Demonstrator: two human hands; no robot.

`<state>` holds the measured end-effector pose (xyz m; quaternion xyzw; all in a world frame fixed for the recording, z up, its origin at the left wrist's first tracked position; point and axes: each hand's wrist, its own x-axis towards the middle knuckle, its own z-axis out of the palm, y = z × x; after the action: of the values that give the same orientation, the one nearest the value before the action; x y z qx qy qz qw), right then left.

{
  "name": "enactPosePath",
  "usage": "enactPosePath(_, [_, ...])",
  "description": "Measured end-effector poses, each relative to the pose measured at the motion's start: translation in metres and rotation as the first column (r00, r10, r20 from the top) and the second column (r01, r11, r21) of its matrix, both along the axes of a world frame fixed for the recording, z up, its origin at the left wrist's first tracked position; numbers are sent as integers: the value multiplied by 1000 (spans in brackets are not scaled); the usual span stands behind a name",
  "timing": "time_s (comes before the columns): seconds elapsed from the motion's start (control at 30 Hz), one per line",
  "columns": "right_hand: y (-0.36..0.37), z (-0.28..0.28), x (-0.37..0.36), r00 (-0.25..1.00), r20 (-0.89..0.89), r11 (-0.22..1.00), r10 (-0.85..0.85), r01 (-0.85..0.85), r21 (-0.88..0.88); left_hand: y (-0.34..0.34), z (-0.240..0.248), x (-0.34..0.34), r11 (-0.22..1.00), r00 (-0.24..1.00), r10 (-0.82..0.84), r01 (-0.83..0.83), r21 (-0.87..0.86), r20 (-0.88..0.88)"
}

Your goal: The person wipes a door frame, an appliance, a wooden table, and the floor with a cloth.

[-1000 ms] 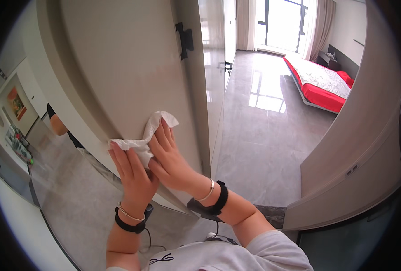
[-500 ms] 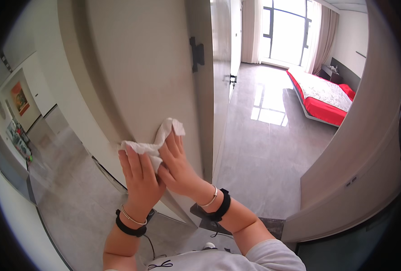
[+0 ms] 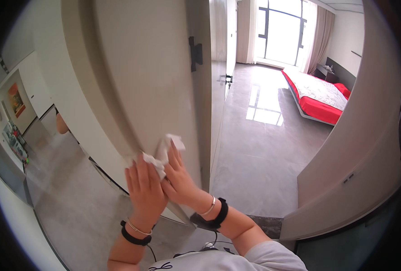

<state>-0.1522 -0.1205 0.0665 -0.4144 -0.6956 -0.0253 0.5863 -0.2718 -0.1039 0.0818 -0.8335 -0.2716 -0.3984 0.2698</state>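
A crumpled white wipe (image 3: 163, 156) lies pressed against the beige door frame (image 3: 141, 67). My right hand (image 3: 181, 178) has its fingers long on the wipe, holding it to the surface, and one corner sticks up past the fingertips. Close beside it, my left hand (image 3: 145, 186) pins the wipe's other end with its fingers together. The thumbs meet between the hands. What lies under the palms is hidden. Both wrists carry a black band and a thin bracelet. A dark metal strike plate (image 3: 196, 54) sits higher up on the frame.
Right of the frame, an open door with a dark handle (image 3: 229, 80) leads to a room with a red-sheeted bed (image 3: 318, 104) and a bright window (image 3: 279, 36). A curved-looking wall (image 3: 336, 180) bounds the right. Leftward, a rounded skin-coloured shape (image 3: 61, 123) shows past the wall edge.
Both hands and the wipe have slid lower on the door frame, the left hand also a little rightward. The rounded skin-coloured shape at the left has come into view.
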Motion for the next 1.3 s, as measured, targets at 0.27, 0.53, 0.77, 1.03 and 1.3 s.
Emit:
enactPosePath(0.27, [1,-78,-10,998,-60,1000,-8,6,-30,3,-75,-4,999,994,-38,41,-24,101])
enactPosePath(0.53, [-2,-20,11,995,-93,985,-19,3,-171,5,-27,3,999,1000,-26,26,19,12])
enactPosePath(0.77, [-8,-67,1,998,-21,992,-53,50,-119,0,-77,-6,999,998,-33,31,28,51])
enactPosePath(1.03, [0,-53,4,992,-117,975,-41,14,-222,19,-55,-6,988,990,-140,139,61,9])
enactPosePath(1.3, [-10,-74,-21,979,-171,966,-109,64,-251,30,-87,-19,967,967,-255,255,2,-16])
